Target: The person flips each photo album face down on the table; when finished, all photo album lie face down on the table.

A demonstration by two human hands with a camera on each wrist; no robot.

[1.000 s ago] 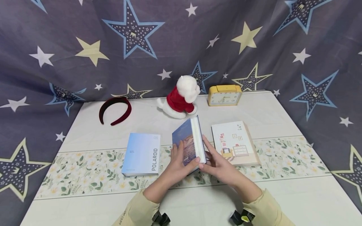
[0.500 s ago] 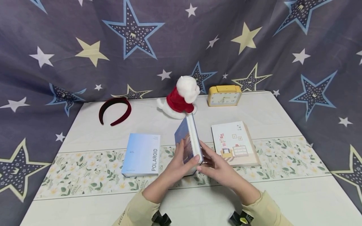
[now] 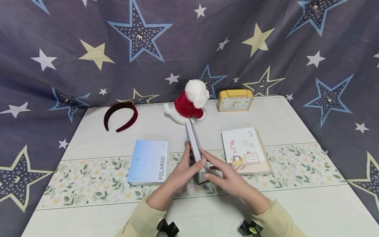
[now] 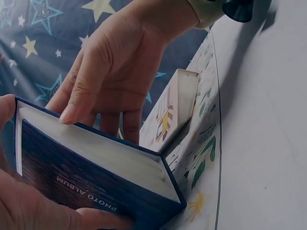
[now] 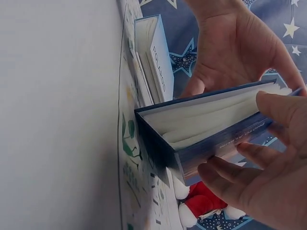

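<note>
Holding the photo album point(image 3: 194, 141) on edge and tilted around the middle of the table point(image 3: 207, 214), the left hand point(image 3: 180, 172) and right hand point(image 3: 228, 176) each have a narrow grip on it. Handling looks midway: the album is not yet let go, while the blue book point(image 3: 149, 161) toward the left edge, lettered "POLAROID", and white book point(image 3: 244, 149) toward the right lie flat. The album reads "PHOTO ALBUM".

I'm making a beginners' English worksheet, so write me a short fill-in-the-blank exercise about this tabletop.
1. The left hand and right hand hold a dark-blue book whose cover reads "PHOTO ____".
2. The light-blue book shows the large word ____.
3. The plush toy is dressed in the colour ____.
4. The clock is framed in the colour ____.
Missing words: ALBUM; POLAROID; red; yellow.
</note>
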